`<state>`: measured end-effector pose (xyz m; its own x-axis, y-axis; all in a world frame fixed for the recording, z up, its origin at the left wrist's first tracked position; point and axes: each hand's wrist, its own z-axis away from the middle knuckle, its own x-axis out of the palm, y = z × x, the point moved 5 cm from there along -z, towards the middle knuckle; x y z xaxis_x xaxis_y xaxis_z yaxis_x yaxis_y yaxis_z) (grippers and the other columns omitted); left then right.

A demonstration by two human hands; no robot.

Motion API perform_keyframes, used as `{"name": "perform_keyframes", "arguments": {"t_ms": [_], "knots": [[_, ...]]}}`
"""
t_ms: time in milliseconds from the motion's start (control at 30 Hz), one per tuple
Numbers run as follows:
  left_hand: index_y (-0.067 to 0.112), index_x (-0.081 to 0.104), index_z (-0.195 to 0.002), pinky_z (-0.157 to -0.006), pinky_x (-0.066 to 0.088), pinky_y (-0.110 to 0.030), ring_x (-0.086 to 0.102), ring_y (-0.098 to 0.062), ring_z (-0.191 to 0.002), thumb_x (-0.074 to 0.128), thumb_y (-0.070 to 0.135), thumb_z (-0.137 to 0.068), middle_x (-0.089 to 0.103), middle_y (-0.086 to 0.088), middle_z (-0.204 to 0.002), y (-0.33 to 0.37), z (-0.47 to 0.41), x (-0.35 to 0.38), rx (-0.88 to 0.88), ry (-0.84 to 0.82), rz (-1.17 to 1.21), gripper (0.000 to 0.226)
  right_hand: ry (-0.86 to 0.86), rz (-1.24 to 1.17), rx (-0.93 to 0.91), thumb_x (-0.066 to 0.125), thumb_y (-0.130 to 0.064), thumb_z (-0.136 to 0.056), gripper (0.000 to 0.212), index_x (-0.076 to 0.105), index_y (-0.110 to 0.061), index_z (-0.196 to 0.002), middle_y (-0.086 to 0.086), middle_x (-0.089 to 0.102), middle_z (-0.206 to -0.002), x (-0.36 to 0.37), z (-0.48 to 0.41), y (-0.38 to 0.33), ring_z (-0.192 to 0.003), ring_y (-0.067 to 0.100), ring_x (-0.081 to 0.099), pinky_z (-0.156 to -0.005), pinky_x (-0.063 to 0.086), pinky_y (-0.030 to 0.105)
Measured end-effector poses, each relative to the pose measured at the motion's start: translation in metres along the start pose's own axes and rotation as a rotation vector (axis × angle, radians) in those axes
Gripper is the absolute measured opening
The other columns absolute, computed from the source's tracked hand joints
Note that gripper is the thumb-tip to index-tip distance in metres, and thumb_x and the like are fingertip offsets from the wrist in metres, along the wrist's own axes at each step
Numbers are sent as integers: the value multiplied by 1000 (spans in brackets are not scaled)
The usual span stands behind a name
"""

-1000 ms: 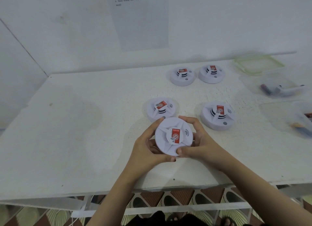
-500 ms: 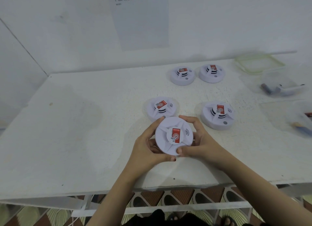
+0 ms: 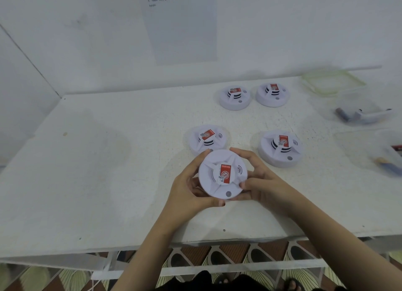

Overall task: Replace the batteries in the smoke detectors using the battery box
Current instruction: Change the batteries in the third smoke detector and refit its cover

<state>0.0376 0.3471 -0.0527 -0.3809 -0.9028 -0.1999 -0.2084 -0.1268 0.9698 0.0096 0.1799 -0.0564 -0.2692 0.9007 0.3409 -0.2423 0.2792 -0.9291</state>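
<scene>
Smoke detector (image 3: 223,173), face up, sits above the table's (image 3: 87,182) near edge, gripped at its rim by my left hand (image 3: 191,190) and right hand (image 3: 261,182); fingers curled round it. Battery box (image 3: 359,114), blurred, probably holds batteries.

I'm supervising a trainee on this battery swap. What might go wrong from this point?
1. The left hand and right hand grip the held detector only by its rim; a hard twist might slip it onto the near detector just behind.
2. All five detectors look alike, so done and undone ones might get confused.
3. The far box and near box at the right both seem to hold batteries; old and new might mix.
</scene>
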Motion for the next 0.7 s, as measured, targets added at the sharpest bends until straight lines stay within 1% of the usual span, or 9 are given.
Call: {"name": "perform_keyframes", "arguments": {"t_ms": [100, 233, 333, 433, 500, 600, 700], "knots": [[24, 44, -137, -85, 55, -24, 58, -11, -120, 87, 13, -60, 58, 11, -133, 0, 0, 0, 3, -2, -5, 89, 3, -5, -4, 50, 6, -76, 66, 48, -35, -128, 23, 60, -121, 0, 0, 1, -107, 41, 60, -82, 56, 44], [20, 43, -139, -83, 55, -24, 59, -12, -119, 86, -1, -60, 60, 7, -132, -5, -1, 0, 2, -20, -2, 93, 10, -16, -7, 49, 6, -75, 66, 49, -35, -127, 24, 60, -120, 0, 0, 1, -106, 40, 61, -80, 56, 43], [21, 43, -138, -86, 54, -24, 59, -11, -119, 86, 2, -60, 59, 6, -133, -5, -1, 1, 12, -18, -11, 91, 15, -10, -7, 49, 6, -75, 66, 50, -36, -126, 23, 61, -119, 1, 0, 1, -107, 41, 60, -79, 56, 42], [20, 42, -139, -84, 55, -24, 59, -12, -119, 86, -2, -60, 59, 4, -133, -5, -1, 1, 9, -25, 12, 93, 16, -15, -7, 48, 7, -74, 67, 48, -34, -128, 22, 62, -118, 1, 0, 1, -105, 40, 61, -79, 56, 42], [22, 42, -139, -84, 55, -24, 58, -12, -120, 88, 4, -61, 59, 6, -133, -4, -1, 1, 16, -25, 16, 92, 15, -13, -6, 48, 7, -74, 68, 46, -32, -129, 21, 63, -117, 1, 0, 0, -104, 39, 62, -79, 56, 42], [26, 42, -138, -86, 54, -25, 57, -13, -122, 85, 18, -61, 58, 8, -135, -1, -1, 1, 21, -18, 20, 88, 17, -7, -5, 47, 8, -74, 68, 44, -31, -131, 20, 63, -118, 1, 1, 0, -105, 38, 62, -79, 57, 42], [27, 42, -137, -85, 54, -22, 57, -11, -121, 84, 20, -60, 57, 10, -134, 0, 0, 1, 20, -16, 17, 88, 22, -4, -3, 47, 7, -74, 69, 43, -31, -131, 20, 63, -118, 2, 0, 1, -105, 40, 61, -79, 57, 42]]}}
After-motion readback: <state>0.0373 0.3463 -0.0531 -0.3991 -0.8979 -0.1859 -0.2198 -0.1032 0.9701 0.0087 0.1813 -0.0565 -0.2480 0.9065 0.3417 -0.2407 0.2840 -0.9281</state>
